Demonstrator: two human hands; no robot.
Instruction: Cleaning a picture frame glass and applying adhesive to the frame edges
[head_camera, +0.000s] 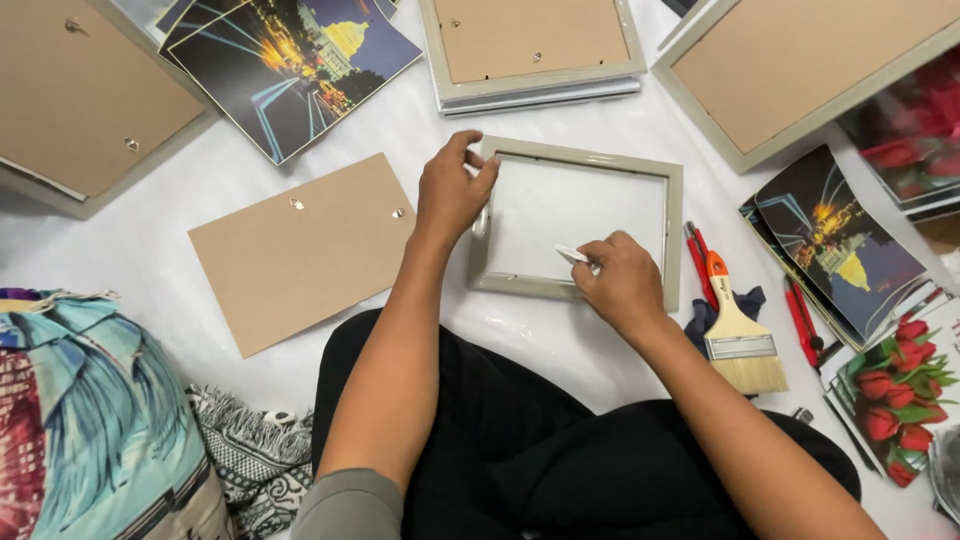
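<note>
We see the left hand (452, 190) clamped on the top-left corner of the grey frame (577, 222) (lying face down on the white sheet (400, 130)), while the right hand (622, 282) pinches a small white piece (573, 255) near its lower edge, just left of the paintbrush (738, 335).

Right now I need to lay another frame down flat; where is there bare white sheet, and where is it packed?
Bare sheet lies between the brown backing board, the night-city print and the empty grey frame. Another strip runs above that frame. The right side is crowded: wooden paintbrush, red-handled tools, stacked prints.
</note>
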